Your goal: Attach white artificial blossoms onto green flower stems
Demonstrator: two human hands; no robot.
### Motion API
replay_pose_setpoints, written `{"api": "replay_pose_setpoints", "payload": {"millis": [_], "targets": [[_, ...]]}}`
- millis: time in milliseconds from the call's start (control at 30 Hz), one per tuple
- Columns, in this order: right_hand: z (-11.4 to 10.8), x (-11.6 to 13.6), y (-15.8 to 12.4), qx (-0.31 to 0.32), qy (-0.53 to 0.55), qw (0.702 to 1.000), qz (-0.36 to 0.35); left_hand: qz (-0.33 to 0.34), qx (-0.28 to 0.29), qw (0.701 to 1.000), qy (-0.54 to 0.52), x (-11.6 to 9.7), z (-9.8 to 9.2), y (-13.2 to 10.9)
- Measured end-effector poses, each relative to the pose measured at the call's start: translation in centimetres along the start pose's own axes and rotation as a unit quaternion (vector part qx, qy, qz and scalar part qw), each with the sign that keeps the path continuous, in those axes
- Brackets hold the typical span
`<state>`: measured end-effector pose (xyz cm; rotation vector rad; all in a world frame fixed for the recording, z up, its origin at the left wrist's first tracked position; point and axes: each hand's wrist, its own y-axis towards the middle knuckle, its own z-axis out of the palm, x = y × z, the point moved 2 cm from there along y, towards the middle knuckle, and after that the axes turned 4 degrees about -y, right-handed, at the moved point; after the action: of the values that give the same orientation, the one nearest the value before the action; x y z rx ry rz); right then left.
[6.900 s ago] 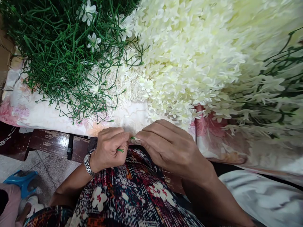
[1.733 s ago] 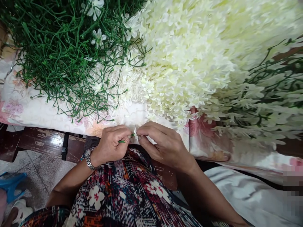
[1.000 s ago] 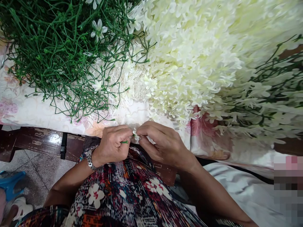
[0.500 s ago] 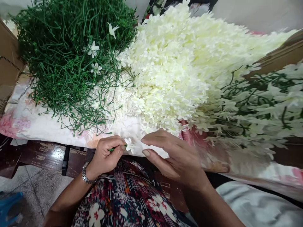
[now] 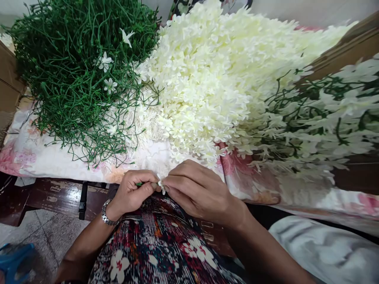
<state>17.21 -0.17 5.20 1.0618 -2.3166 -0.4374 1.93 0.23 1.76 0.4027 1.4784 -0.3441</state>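
My left hand [image 5: 136,193], a metal watch on its wrist, pinches a short green plastic stem [image 5: 139,184] between thumb and forefinger. At the stem's tip sits a white artificial flower [image 5: 162,186], partly covered by fingers. My right hand [image 5: 198,189] is closed, its thumb and fingertips pressed together on that flower's petals. Both hands are at the near edge of the floral cloth [image 5: 68,161]. Beyond them lie a heap of green plastic stems [image 5: 74,83] on the left and a big pile of creamy white petals [image 5: 204,79] in the middle.
Flowers on stems [image 5: 334,122] lie in a bunch at the right, by a cardboard box [image 5: 352,51]. Another cardboard box [image 5: 8,83] stands at the left edge. Pale stamen pieces [image 5: 142,126] lie between the heaps. A blue plastic object [image 5: 14,262] is at lower left.
My right hand has moved left, and its parted thumb and fingers have closed on the flower. My left hand keeps its pinch on the stem. The whole view has shifted slightly.
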Motion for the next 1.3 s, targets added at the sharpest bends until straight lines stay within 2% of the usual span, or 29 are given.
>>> {"api": "replay_pose_setpoints", "payload": {"millis": [200,333,433,600,833,1100,1300], "targets": [[-0.3,-0.2,0.0,-0.002,-0.042,0.999,-0.002,-0.026,0.000,1.000,-0.013,0.6,0.3,0.4],[-0.3,-0.7,-0.1,0.001,-0.057,0.998,0.000,-0.055,-0.022,0.998,-0.005,0.8,0.4,0.7],[-0.1,-1.1,-0.2,0.008,-0.072,0.997,0.003,-0.059,-0.010,0.998,-0.001,1.2,0.4,0.9],[0.2,-1.6,-0.4,-0.019,-0.015,0.998,0.059,-0.072,-0.027,0.997,0.000,1.7,0.6,1.2],[0.5,-1.9,-0.7,-0.028,0.115,0.986,0.119,-0.055,-0.025,0.998,-0.006,1.2,1.0,1.7],[0.8,-2.0,-0.4,0.011,0.107,0.989,0.097,-0.027,-0.015,0.999,0.013,1.2,0.9,1.7],[1.1,-2.0,-0.8,0.016,0.104,0.989,0.102,0.007,-0.010,0.999,0.037,0.9,0.9,2.0]]}}
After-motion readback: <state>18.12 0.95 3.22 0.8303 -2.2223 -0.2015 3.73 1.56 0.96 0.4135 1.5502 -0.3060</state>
